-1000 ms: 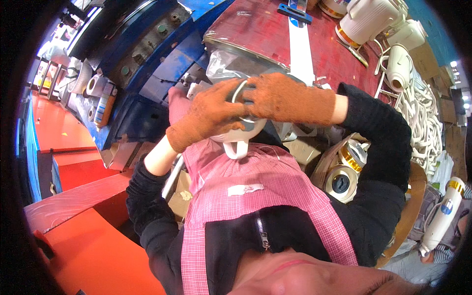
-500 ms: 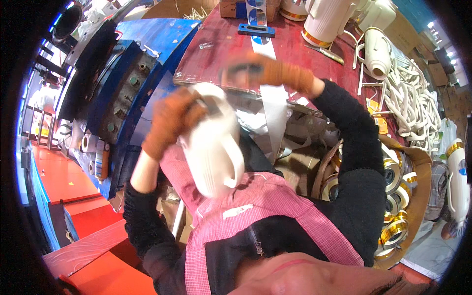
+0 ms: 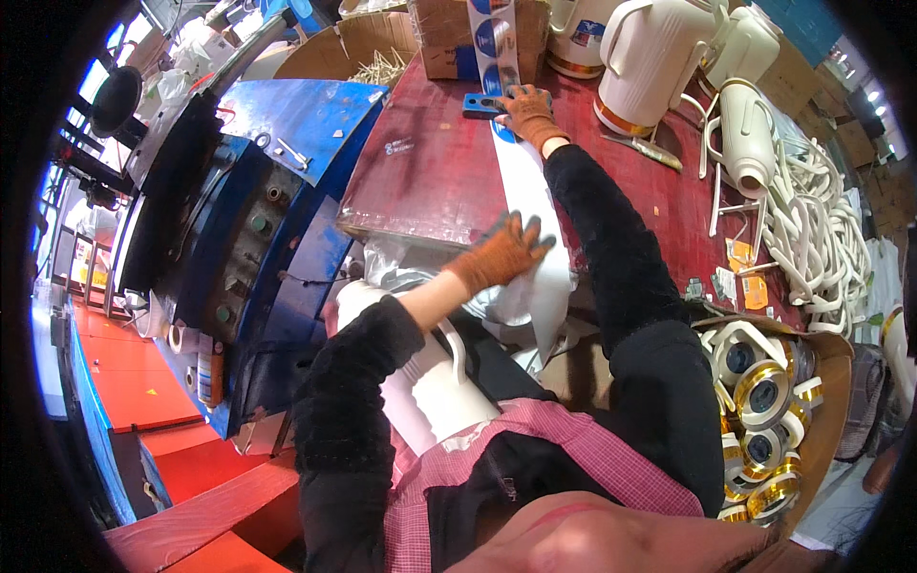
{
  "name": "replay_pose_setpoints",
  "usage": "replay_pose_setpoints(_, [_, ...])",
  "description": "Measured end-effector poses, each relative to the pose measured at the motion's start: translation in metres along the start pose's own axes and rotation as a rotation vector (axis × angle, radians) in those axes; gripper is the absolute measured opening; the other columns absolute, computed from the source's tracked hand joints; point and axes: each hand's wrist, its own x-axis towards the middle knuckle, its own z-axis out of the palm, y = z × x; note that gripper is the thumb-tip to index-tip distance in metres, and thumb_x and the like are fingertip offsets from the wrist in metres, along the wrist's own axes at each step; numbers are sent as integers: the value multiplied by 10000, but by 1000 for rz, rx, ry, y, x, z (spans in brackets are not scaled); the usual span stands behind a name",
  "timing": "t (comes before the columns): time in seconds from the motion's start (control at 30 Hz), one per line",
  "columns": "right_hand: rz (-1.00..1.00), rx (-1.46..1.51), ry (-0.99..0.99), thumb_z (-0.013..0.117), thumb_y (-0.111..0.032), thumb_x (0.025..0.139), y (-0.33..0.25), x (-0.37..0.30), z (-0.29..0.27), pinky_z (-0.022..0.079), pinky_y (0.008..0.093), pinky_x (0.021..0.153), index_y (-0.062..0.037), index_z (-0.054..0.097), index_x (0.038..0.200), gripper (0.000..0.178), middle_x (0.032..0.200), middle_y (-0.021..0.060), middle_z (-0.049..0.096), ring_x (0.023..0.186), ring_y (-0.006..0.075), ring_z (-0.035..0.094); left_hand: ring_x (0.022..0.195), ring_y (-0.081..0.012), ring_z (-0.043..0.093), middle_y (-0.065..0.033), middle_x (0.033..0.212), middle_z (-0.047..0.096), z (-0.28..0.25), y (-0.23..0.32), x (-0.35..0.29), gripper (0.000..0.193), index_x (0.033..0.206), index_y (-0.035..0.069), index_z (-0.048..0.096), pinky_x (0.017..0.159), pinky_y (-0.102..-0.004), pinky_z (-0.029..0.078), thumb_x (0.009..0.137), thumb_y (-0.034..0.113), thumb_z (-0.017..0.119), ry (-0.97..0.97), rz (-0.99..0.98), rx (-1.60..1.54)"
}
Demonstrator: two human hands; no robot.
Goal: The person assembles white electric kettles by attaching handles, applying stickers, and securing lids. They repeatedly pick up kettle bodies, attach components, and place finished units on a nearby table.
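Note:
My right hand [image 3: 528,113], in a brown glove with dark fingertips, lies over the right end of a blue bar [image 3: 480,106] on the red table, fingers curled over it. Under the bar runs a strip of round blue labels [image 3: 493,43], and its pale tail [image 3: 531,196] hangs off the table's near edge. My left hand [image 3: 511,250], gloved alike, is beside this tail with fingers spread; whether it touches the strip I cannot tell. A white ribbed jug [image 3: 435,387] with a loop handle lies on my lap, partly behind my left forearm.
White jugs [image 3: 650,62] and a knife [image 3: 650,151] are on the red table [image 3: 420,181]. White cords [image 3: 812,215] heap at its right. A carton of gold-banded rings [image 3: 764,392] stands by my right side. Blue machinery [image 3: 258,224] is to my left.
The jug has come down from my raised left hand onto my lap. My left hand has let go and moved right to the strip. My right hand has reached forward onto the blue bar.

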Motion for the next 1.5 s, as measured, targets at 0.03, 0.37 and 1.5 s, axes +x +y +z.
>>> replay_pose_setpoints(0.03, [-7, -17, 17, 638, -466, 749, 4, 1, 2, 360, 470, 898, -286, 588, 1155, 446, 1212, 31, 492, 1142, 267, 424, 904, -353, 569, -159, 1032, 542, -2, 10, 2, 409, 1131, 82, 525, 752, -379, 490, 749, 198, 611, -37, 0, -105])
replay_pose_setpoints(0.37, [-151, -22, 152, 568, -377, 832, 5, -11, -8, 369, 446, 932, -209, 501, 1240, 446, 1239, 49, 504, 1155, 283, 442, 1209, -362, 392, -172, 1358, 341, -52, 114, -19, 523, 1307, 136, 365, 954, -443, 429, 822, 91, 552, -359, 104, -668])
replay_pose_setpoints(1.5, [-133, 552, 147, 636, -230, 770, 22, -153, 6, 427, 431, 852, -136, 591, 1059, 307, 1040, 126, 589, 982, 340, 548, 1258, -368, 351, -144, 1339, 414, -128, 172, -258, 610, 1175, 139, 559, 1022, -481, 315, 610, 264, 753, 25, -870, -527])
